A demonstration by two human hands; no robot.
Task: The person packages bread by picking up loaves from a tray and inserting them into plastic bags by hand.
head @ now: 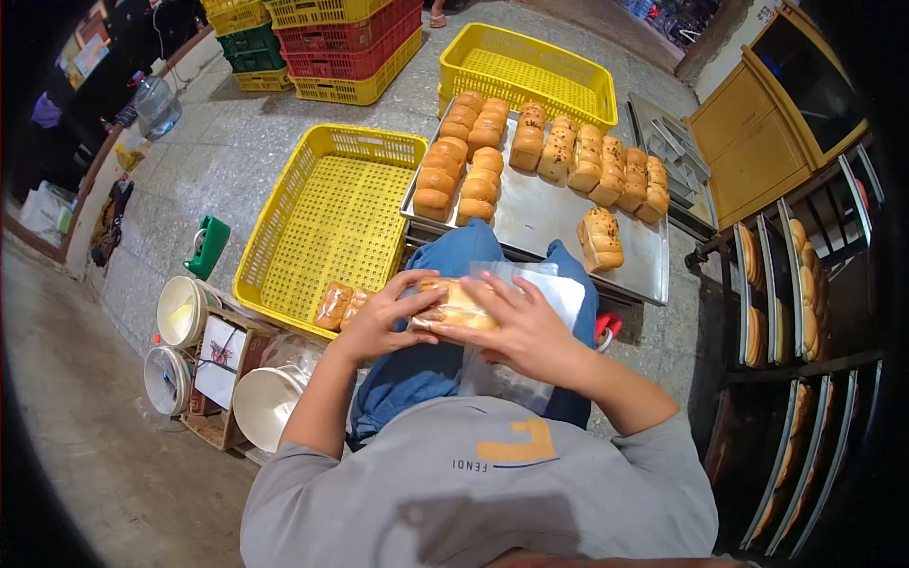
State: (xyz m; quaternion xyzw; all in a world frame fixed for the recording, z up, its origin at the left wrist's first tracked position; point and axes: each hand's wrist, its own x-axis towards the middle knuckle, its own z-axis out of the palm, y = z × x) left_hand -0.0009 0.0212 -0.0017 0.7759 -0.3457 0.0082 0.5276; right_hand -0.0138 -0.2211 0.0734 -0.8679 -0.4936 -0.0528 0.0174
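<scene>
Over my lap, my left hand (387, 312) and my right hand (518, 326) both hold a bread loaf (454, 305) in a clear plastic bag. Clear plastic bags (564, 291) lie on my right thigh, partly under my right hand. In front of my knees, a metal baking tray (525, 213) bears several unwrapped loaves, some with dark bits on top; a single loaf (601, 240) sits apart near its front edge. To the left stands a yellow plastic crate (327, 206) with wrapped loaves (334, 307) in its near corner.
Another yellow crate (525, 60) stands beyond the tray. A green tape dispenser (208, 247) and white buckets (266, 408) are at the left. A rack with bread trays (770, 291) rises at the right. Stacked crates (348, 50) stand farther back, and a person's foot (438, 20) shows beside them.
</scene>
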